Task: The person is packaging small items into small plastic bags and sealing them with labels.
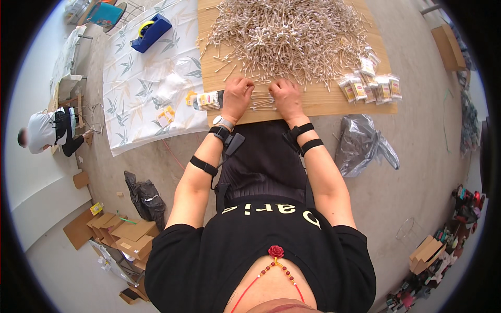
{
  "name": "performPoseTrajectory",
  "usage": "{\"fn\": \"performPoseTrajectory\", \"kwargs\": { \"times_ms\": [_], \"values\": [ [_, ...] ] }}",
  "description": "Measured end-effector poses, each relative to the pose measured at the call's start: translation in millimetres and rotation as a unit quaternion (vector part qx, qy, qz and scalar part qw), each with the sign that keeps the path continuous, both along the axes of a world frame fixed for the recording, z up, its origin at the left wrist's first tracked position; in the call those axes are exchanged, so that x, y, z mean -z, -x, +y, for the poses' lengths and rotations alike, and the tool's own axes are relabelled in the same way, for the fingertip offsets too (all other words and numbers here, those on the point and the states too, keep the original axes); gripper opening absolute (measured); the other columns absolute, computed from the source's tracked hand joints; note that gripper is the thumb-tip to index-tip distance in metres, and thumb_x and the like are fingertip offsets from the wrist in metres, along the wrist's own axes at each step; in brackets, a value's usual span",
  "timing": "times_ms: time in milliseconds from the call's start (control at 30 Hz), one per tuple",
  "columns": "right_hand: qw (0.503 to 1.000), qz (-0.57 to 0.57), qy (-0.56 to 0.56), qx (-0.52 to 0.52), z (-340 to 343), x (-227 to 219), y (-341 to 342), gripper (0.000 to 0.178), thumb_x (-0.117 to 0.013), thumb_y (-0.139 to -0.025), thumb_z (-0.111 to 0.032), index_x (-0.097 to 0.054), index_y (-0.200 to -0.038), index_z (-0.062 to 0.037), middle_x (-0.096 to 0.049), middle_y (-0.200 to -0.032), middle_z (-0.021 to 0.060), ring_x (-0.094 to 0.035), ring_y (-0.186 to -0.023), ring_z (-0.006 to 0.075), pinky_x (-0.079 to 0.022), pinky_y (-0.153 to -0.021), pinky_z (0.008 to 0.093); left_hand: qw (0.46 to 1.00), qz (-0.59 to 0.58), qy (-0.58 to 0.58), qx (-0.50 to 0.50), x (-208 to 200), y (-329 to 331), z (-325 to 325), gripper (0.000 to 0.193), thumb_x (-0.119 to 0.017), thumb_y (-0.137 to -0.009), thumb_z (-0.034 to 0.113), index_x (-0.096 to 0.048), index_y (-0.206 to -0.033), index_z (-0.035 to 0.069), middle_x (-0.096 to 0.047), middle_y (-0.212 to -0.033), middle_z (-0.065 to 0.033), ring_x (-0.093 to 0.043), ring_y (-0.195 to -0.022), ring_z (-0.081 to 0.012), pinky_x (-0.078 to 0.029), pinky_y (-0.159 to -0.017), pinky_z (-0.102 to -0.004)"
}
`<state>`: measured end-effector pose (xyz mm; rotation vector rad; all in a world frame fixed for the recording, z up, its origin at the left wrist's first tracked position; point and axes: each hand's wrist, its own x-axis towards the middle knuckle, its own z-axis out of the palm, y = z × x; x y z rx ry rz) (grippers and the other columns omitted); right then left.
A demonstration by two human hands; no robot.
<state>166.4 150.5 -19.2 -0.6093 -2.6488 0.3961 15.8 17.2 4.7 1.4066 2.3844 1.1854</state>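
Note:
A large heap of loose cotton swabs (282, 34) covers the far part of the wooden tabletop (219, 78). At the near edge, a small row of swabs (262, 101) lies sideways between my hands. My left hand (237, 99) is closed, its fingertips pinching swab ends at the row's left. My right hand (287, 98) has its fingers bent down and pressed together on the right ends. Beside my left wrist lies a clear packet of swabs (209, 100) with a dark piece next to it. Several filled packets (370, 86) are grouped at the right.
A patterned white tablecloth (125, 112) at left holds a blue tape dispenser (151, 33), clear bags (172, 86) and yellow labels (166, 116). A grey plastic bag (360, 146) and black bag (143, 198) lie on the floor. Another person (47, 130) sits far left; cardboard boxes (128, 235) stand lower left.

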Motion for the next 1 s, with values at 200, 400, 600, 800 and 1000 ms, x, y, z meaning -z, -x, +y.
{"fn": "performPoseTrajectory", "kwargs": {
  "times_ms": [200,400,600,800,1000],
  "values": [
    [0.993,0.073,0.095,0.02,2.5,-4.9,-5.1,0.01,-0.075,-0.087,-0.02,-0.07,-0.095,-0.0144,-0.065,-0.097,0.0057,-0.064,-0.098,0.028,-0.048,-0.085,0.0433,0.998,0.055,0.014,0.018,4.5,-5.9,-5.0,0.008,-0.075,-0.087,0.01,-0.071,-0.093,0.006,-0.066,-0.092,-0.0121,-0.064,-0.092,-0.0337,-0.05,-0.084,-0.0435],
    [0.985,0.081,0.126,0.082,14.4,-4.6,-2.1,0.01,-0.075,-0.087,-0.019,-0.071,-0.093,-0.0128,-0.066,-0.096,0.0058,-0.065,-0.094,0.0303,-0.05,-0.082,0.0435,0.998,0.053,0.03,0.019,0.5,-4.8,-0.8,0.01,-0.076,-0.085,0.013,-0.071,-0.093,0.009,-0.065,-0.093,-0.0107,-0.062,-0.095,-0.033,-0.048,-0.086,-0.0439],
    [0.995,0.007,0.085,0.051,7.4,-7.9,5.2,0.009,-0.076,-0.085,-0.019,-0.072,-0.092,-0.0153,-0.066,-0.098,0.0051,-0.064,-0.1,0.0275,-0.05,-0.085,0.0439,0.994,0.098,0.047,-0.023,8.5,11.1,12.4,0.012,-0.076,-0.083,0.011,-0.071,-0.093,0.011,-0.063,-0.098,-0.0098,-0.061,-0.101,-0.0319,-0.047,-0.089,-0.0441],
    [0.997,0.031,0.061,0.036,4.2,-0.4,8.1,0.01,-0.077,-0.083,-0.016,-0.07,-0.09,-0.012,-0.065,-0.094,0.0069,-0.065,-0.097,0.0296,-0.05,-0.086,0.0454,0.996,0.082,0.043,-0.009,12.7,17.6,13.8,0.011,-0.076,-0.082,0.01,-0.07,-0.092,0.009,-0.062,-0.098,-0.011,-0.06,-0.101,-0.0334,-0.047,-0.089,-0.0453],
    [0.996,0.032,0.083,-0.007,3.9,2.1,2.2,0.003,-0.068,-0.089,-0.015,-0.07,-0.091,-0.0138,-0.065,-0.097,0.006,-0.064,-0.101,0.0279,-0.048,-0.089,0.0435,0.998,0.055,0.029,-0.003,3.6,11.7,9.0,0.009,-0.074,-0.084,0.01,-0.07,-0.092,0.008,-0.063,-0.093,-0.011,-0.061,-0.097,-0.034,-0.047,-0.089,-0.0457]
  ]
}}
